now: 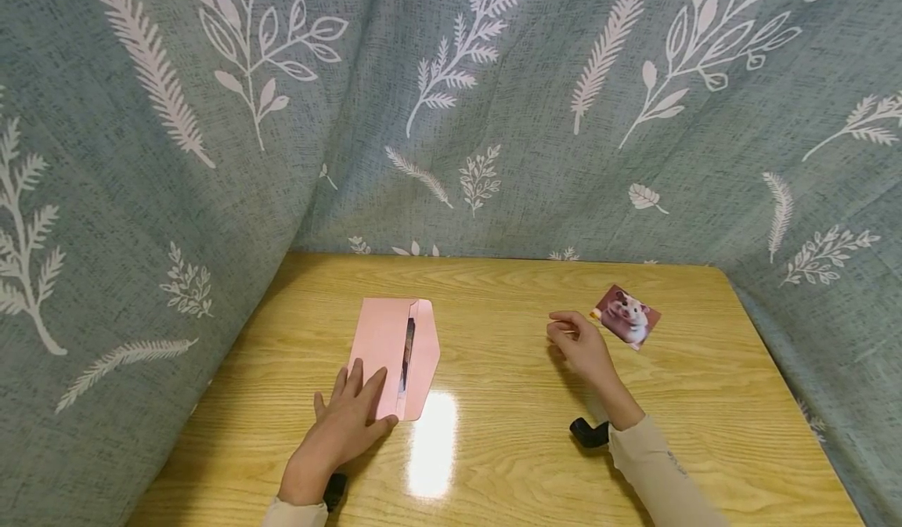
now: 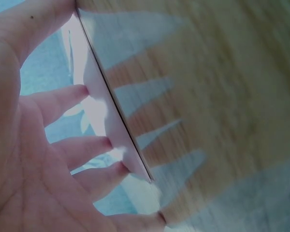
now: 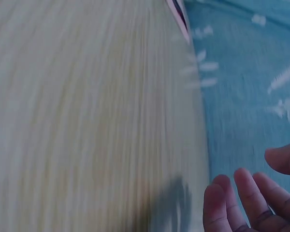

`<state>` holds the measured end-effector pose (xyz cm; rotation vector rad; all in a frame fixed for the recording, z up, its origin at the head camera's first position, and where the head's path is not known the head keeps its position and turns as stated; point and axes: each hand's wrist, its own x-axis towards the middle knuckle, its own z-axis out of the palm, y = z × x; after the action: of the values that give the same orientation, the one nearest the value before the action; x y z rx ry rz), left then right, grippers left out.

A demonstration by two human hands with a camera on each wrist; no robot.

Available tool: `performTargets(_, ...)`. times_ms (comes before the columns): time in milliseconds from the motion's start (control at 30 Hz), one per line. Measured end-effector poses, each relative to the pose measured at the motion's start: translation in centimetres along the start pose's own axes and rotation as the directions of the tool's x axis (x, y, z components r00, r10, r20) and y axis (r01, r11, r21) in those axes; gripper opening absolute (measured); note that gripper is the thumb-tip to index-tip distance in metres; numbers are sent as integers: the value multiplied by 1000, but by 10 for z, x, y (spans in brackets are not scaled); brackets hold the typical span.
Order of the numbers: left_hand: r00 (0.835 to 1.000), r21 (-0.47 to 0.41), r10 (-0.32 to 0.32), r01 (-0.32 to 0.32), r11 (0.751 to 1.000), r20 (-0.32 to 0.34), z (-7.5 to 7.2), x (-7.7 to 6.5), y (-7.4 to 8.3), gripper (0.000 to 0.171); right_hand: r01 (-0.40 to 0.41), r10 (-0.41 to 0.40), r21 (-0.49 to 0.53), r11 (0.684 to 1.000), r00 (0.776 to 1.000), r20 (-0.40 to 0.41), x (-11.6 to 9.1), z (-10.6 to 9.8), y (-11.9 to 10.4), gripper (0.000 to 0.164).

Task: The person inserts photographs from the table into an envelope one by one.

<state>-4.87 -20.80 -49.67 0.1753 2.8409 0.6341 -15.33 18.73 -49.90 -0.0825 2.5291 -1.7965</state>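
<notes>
A pink envelope point(image 1: 373, 331) lies on the left part of the table, its pointed flap point(image 1: 424, 359) folded out to the right. Dark picture edges point(image 1: 408, 351) show in its opening. Spread fingers of my left hand point(image 1: 341, 425) rest on the envelope's near end; the left wrist view has the fingertips point(image 2: 104, 142) along its edge. My right hand point(image 1: 585, 355) hovers over the table at the right, fingers loosely bent and holding nothing. Just beyond it lies a photo card point(image 1: 625, 317) of a white mouse-like animal on a dark pink background.
The wooden table point(image 1: 500, 402) reflects a bright patch of light between the hands. Blue-green curtain fabric point(image 1: 535, 175) with white leaf prints stands behind the table and along both sides. Each wrist wears a black camera mount point(image 1: 588, 433).
</notes>
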Motion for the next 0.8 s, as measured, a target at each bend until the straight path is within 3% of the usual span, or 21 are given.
performTargets(267, 1000, 0, -8, 8, 1000, 10, 0, 0, 0, 77, -15, 2, -136, 991, 996, -91, 3, -48, 6, 41)
performTargets(433, 1000, -4, -6, 6, 1000, 14, -1, 0, 0, 77, -31, -25, -300, 953, 983, -181, 4, -71, 12, 38)
performTargets(633, 1000, -3, -2, 2, 1000, 14, -1, 0, 0, 78, -113, 24, -352, 929, 968, -248, 4, -95, 22, 44)
performTargets(800, 1000, -10, -3, 3, 1000, 19, -1, 0, 0, 77, -116, -18, -421, 899, 954, -300, 8, -114, 33, 41)
